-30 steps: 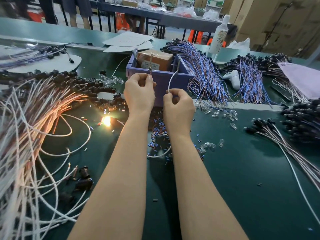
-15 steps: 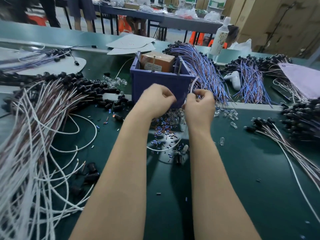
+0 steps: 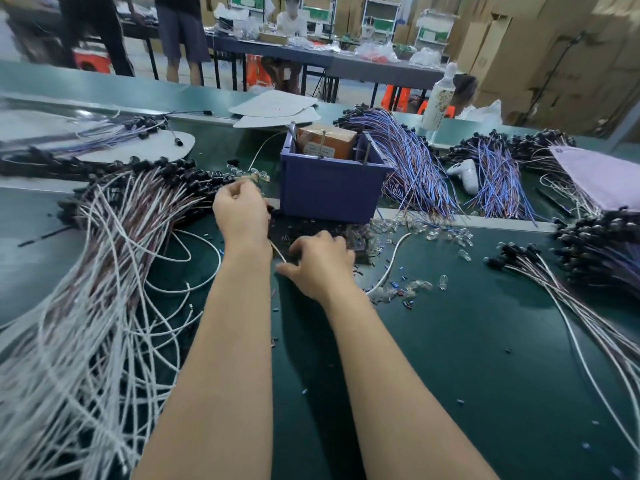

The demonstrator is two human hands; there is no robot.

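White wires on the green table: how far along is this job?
Done, apparently: the big heap of capped wires lying left. In hand: the left hand pinches one white wire while the right hand digs among small parts. Left: loose clear bulbs, so likely plenty.

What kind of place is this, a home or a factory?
Most likely a small factory assembly line for wired lights. Large bundles of white wires with black sockets lie on the green workbench, the left hand grips one white wire, and stacked cartons stand behind other work tables.
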